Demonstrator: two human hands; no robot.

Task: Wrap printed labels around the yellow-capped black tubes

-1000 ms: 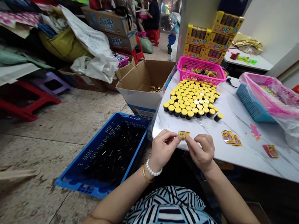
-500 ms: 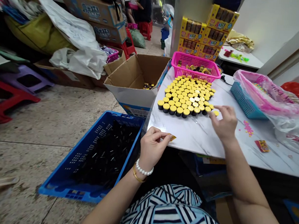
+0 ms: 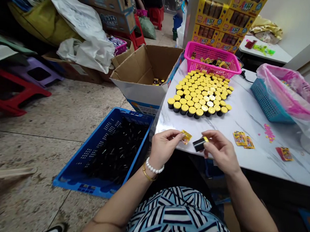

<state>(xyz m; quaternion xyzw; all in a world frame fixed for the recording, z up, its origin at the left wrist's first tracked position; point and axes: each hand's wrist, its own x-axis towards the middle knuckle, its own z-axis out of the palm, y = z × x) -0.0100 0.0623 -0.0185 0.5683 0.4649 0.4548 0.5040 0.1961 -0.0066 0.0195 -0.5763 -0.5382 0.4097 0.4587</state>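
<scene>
My left hand (image 3: 166,147) pinches a small yellow printed sticker (image 3: 186,137) above the table's front edge. Close to its right, my right hand (image 3: 221,149) grips a small black tub with a yellow lid (image 3: 200,144), tipped on its side with the dark base toward the sticker. The sticker and tub are apart. Beyond both hands stand many upright yellow-lidded black tubs (image 3: 197,94), packed close together on the white marbled table (image 3: 167,125). Small stacks of printed stickers (image 3: 240,138) lie right of my right hand, and another stack (image 3: 284,153) lies further right.
A pink basket (image 3: 213,64) stands behind the tubs; a teal basket (image 3: 271,104) with a plastic liner stands right. Pink bits (image 3: 269,133) lie loose. Left of the table are an open carton (image 3: 143,95) and a blue crate (image 3: 65,180) of black pieces. Yellow boxes (image 3: 209,15) are stacked behind.
My right hand has come back from the edge of the tub group toward my left hand, bringing one tub. The sticker in my left hand now faces up more. The view has shifted.
</scene>
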